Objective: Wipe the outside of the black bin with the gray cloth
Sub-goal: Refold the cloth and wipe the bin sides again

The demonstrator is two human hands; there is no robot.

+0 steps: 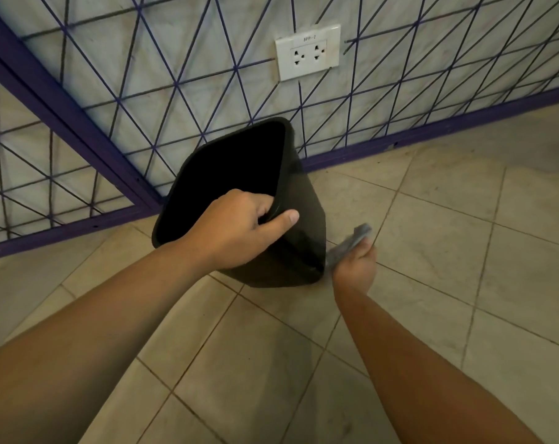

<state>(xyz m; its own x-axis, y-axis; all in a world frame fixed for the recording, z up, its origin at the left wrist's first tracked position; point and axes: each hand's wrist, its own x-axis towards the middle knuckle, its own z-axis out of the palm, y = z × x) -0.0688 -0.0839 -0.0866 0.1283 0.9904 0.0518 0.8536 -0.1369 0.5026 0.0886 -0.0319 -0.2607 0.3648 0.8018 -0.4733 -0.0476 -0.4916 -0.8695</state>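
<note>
The left hand (236, 230) grips the near rim of the black bin (304, 206): the fingers curl over the edge into the dark inside, and the thumb lies straight along the outer wall. The bin is tilted, its open mouth turned up toward the camera and leaning toward the wall, its base toward the floor; whether the base touches the tiles cannot be told.

The right hand (355, 267) sits just beside the bin's lower right corner, its fingers closed round a bunched gray cloth (352, 240). The cloth sticks out above the hand and its lower end meets the bin's right edge near the base; it is blurred, so its folds are not clear.

Both forearms are bare and reach in from the bottom of the view toward the bin.

Under and around the bin lies a floor (432, 283) of beige tiles with dark joints. Behind the bin stands a pale wall (175, 59) covered with a pattern of dark purple lines forming triangles, with a purple strip (432, 136) along its foot. Above the bin and a little to its right, a white double socket (307, 52) is set in the wall.
</note>
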